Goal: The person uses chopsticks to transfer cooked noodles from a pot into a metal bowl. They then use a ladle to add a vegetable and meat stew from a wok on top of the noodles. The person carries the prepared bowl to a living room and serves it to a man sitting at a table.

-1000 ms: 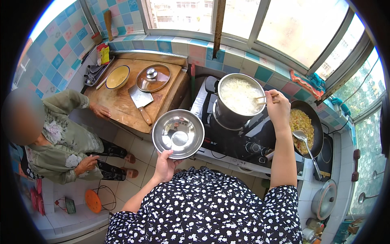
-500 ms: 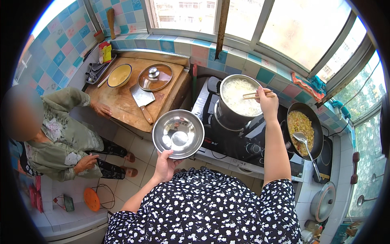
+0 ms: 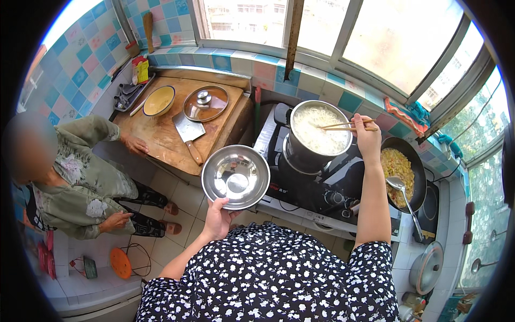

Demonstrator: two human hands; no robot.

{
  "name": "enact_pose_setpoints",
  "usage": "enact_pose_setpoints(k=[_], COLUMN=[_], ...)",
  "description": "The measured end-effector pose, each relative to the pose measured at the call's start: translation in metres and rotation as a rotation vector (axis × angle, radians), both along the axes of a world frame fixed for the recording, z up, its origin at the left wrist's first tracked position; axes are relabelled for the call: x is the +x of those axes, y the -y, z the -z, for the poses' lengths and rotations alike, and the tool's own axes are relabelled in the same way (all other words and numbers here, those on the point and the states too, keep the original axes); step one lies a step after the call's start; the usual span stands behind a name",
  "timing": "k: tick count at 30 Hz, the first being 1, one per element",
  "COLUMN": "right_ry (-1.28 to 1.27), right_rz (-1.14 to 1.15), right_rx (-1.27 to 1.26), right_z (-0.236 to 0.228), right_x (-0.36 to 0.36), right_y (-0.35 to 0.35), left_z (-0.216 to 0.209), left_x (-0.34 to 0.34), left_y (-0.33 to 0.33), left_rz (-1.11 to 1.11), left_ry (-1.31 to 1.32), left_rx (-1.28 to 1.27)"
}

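Pinched together, the fingers of the right hand [image 3: 367, 138] hold a pair of wooden chopsticks [image 3: 343, 127], right of centre in the upper half of the frame; we see their tips over the pale noodles [image 3: 316, 119], though we cannot tell how deep they dip. The left hand [image 3: 217, 221], just below the centre, grips the lower rim of a stainless steel bowl [image 3: 236, 169], thumb over the edge. We find the noodles in a dark-sided pot [image 3: 303, 154] on the black gas stove [image 3: 289, 188]. Farther right, a wok [image 3: 422, 180] contains a yellow egg mixture [image 3: 394, 161] with a metal spatula [image 3: 396, 183] resting in it. In the upper left we make out a wooden cutting board [image 3: 161, 131] bearing a cleaver [image 3: 189, 129], a glass lid [image 3: 214, 107] and a yellow bowl [image 3: 159, 100]. At the left edge stands another person [image 3: 91, 182], one hand touching the board's near edge.
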State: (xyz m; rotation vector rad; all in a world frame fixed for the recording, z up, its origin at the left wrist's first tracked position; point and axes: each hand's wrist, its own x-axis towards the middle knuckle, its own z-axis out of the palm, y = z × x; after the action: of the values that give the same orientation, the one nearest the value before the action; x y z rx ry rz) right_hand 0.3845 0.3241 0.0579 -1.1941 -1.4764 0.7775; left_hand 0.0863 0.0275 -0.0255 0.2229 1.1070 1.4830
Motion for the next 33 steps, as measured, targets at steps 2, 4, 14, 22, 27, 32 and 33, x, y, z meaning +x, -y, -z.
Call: enact_pose_setpoints(k=[2,4,14,22,27,32,33], right_ry=[0.085,0.227,0.292,-0.120,-0.338,-0.265,-0.253], right_rz=[0.038,0.125,0.153,0.023,-0.041,-0.066,-0.061], right_rx=[0.054,0.164,0.120,-0.268,-0.307,-0.196,-0.176], right_z=[0.007,0.010,0.008,0.034,0.014,-0.007,-0.011], right_x=[0.001,0.001,0.001,0.006,-0.004,-0.009,-0.007], right_y=[-0.003,-0.004,0.010,-0.009,0.013,0.037,0.044], left_z=[0.000,0.001,-0.001,0.003,0.008,0.006,0.005], left_x=[0.001,0.001,0.001,-0.001,-0.003,-0.002,-0.002], left_y=[-0.001,-0.001,0.001,0.002,0.001,0.001,0.002], left_rz=[0.005,0.017,-0.014,-0.007,0.003,0.006,0.011], left_ry=[-0.006,-0.006,0.002,-0.004,0.007,0.008,0.006], left_rx=[0.003,0.005,0.007,-0.013,-0.009,-0.015,-0.018])
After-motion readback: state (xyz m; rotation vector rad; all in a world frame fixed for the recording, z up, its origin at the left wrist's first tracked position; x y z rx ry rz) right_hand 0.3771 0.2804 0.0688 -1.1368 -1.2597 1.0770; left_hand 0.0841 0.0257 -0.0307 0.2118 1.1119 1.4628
